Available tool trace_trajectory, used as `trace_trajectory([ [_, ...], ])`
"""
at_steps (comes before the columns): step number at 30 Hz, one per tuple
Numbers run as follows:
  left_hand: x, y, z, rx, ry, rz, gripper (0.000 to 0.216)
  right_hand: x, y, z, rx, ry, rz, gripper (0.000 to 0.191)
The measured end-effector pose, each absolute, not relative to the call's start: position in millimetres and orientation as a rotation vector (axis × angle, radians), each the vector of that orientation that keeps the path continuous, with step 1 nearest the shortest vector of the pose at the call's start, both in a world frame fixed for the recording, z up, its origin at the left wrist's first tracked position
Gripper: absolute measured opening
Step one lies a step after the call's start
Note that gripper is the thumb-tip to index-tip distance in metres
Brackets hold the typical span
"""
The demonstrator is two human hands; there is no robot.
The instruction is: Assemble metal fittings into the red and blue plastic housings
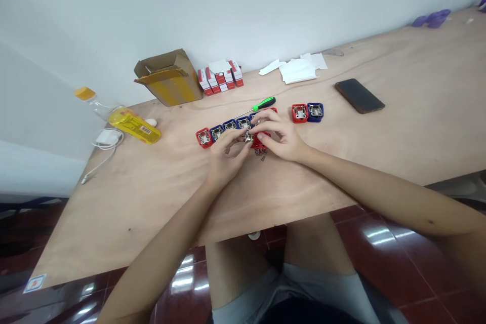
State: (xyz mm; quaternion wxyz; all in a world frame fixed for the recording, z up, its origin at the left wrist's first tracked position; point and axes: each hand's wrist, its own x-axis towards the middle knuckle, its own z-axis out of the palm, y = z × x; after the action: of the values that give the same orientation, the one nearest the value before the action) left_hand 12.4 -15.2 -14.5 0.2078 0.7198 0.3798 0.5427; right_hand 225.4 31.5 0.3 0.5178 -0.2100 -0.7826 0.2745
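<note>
Close together at the middle of the table, both my hands work on small parts. My left hand (228, 154) pinches a shiny metal clamp (248, 137) between thumb and fingertips. My right hand (284, 136) has its fingers curled over a red plastic housing (261, 140), its thumb against it and a fingertip by the clamp. Small screws (261, 152) lie just in front. Behind the hands runs a row of housings with metal clamps in them, a red one (204, 137) at the left end and several blue ones (230, 126), partly covered by my fingers.
A green-handled screwdriver (264, 104) lies behind the row. Red (299, 113) and blue (315, 112) housings sit to the right, near a phone (359, 95). Along the wall are a cardboard box (174, 83), small red-white boxes (220, 80) and papers (299, 70). A bottle (134, 124) and cable (108, 139) lie left.
</note>
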Motion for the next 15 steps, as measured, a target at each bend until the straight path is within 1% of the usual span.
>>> trace_trajectory([
  [4,13.3,-16.0,-12.8,1.962,1.019,1.533,0.037,227.2,31.5,-1.1,-0.533,-1.899,0.645,0.027],
  [15,13.2,-15.4,-13.6,1.923,1.010,1.558,0.038,229.7,32.3,-1.2,-0.481,-1.947,0.634,0.026],
])
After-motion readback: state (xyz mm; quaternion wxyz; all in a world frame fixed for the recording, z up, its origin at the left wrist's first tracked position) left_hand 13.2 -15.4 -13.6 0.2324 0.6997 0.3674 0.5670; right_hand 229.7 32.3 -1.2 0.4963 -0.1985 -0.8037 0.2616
